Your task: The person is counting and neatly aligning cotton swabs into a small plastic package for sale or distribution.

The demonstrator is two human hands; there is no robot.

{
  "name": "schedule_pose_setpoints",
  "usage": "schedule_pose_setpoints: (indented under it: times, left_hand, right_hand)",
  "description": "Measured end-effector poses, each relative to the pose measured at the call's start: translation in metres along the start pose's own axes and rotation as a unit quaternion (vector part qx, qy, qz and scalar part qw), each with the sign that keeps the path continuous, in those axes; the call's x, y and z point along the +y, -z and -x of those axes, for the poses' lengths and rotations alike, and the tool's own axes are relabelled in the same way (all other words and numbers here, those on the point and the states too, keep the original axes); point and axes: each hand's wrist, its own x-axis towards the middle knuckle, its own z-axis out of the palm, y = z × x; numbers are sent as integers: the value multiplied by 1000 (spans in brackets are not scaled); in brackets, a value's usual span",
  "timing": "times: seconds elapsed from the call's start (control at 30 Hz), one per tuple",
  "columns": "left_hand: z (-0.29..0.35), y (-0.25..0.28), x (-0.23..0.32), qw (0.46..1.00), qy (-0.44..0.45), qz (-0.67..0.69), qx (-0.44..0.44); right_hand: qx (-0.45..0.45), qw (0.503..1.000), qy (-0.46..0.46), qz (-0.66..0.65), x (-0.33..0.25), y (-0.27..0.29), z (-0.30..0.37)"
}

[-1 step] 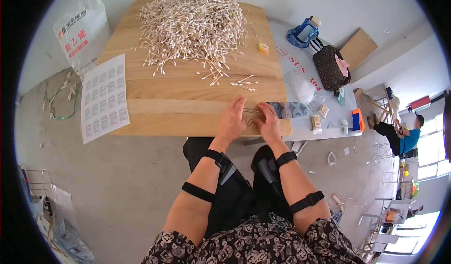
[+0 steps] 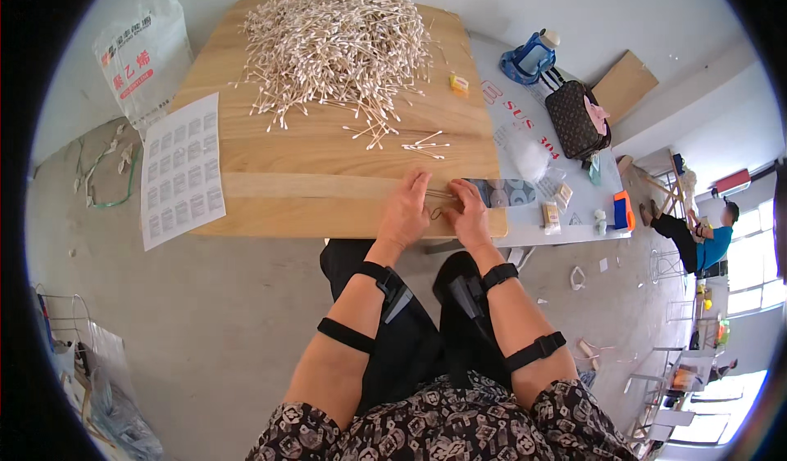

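Note:
At the table's near edge my left hand (image 2: 402,212) and my right hand (image 2: 470,213) face each other, fingers bent and closed. Between them runs a thin brown band (image 2: 438,193), with a small loop hanging beneath it; it looks like a rubber band. Each hand seems to pinch one end, though the fingertips partly hide the grip. A patterned grey card (image 2: 502,193) lies beside my right fingers. Beyond the hands, several loose cotton swabs (image 2: 426,144) lie in front of a large heap of cotton swabs (image 2: 336,47).
The wooden tabletop (image 2: 287,162) carries a printed sheet (image 2: 182,170) at left and a small yellow box (image 2: 459,84). On the adjoining white table (image 2: 586,207) are small packets (image 2: 552,216), a brown bag (image 2: 576,116) and an orange-and-blue object (image 2: 625,211). Another person (image 2: 711,244) sits far right.

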Motion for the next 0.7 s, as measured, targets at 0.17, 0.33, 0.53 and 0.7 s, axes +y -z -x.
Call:
schedule_pose_setpoints:
  times: [0.17, 0.33, 0.53, 0.7]
  left_hand:
    - [-2, -11, 2, 990, -36, -90, 107]
    - [-2, -6, 1, 995, 20, -45, 90]
    - [4, -13, 5, 995, 1, -99, 5]
    - [8, -19, 12, 995, -2, -92, 42]
  right_hand:
    - [-4, 998, -42, -51, 10, 1, -4]
    - [-5, 997, -43, -68, 7, 0, -2]
    - [-5, 997, 63, -40, 18, -5, 5]
    - [-4, 992, 107, -71, 22, 1, 3]
